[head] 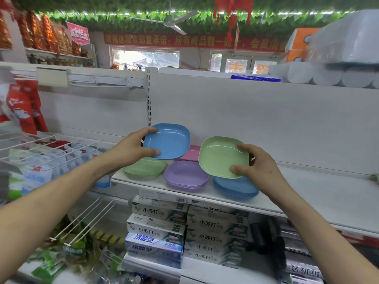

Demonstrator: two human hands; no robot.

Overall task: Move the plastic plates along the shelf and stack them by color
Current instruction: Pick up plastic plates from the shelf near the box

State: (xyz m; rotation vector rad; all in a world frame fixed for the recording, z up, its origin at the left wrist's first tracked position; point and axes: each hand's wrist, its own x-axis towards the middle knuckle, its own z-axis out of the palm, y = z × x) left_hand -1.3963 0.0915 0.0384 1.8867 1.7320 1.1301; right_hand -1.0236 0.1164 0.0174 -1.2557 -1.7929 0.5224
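1. Your left hand (133, 148) pinches a square, round-cornered blue plastic plate (167, 141) by its left edge, thumb on the lower rim and fingers curled over the upper one; the plate is tilted toward you and held clear of the piles, so its colour is easy to read.
2. Your right hand (258, 162) grips a matching pale green plastic plate (221, 156) by its right edge in the same way, thumb low and fingers over the top; it too is raised and tilted, resting on nothing.
3. The white metal shelf (307, 193) carries four piles of the same plates; a green stack (144, 169) at the left front, a purple stack (185, 176) in the middle, a blue stack (235, 189) at the right front, and a pink stack (191, 153) behind, partly hidden between the two raised plates.
4. In this view each raised plate hangs over the wrong pile; blue above green on the left, green above blue on the right; I judge that the sorting now calls for a cross-over, each plate going to the opposite side.
5. Your arms would likely meet if both plates cross together; sending one first looks safer; seat each plate square on its pile so that it nests rather than perches.
6. Under the shelf lie stacked toothpaste boxes (158, 226); they play no part in the sorting.
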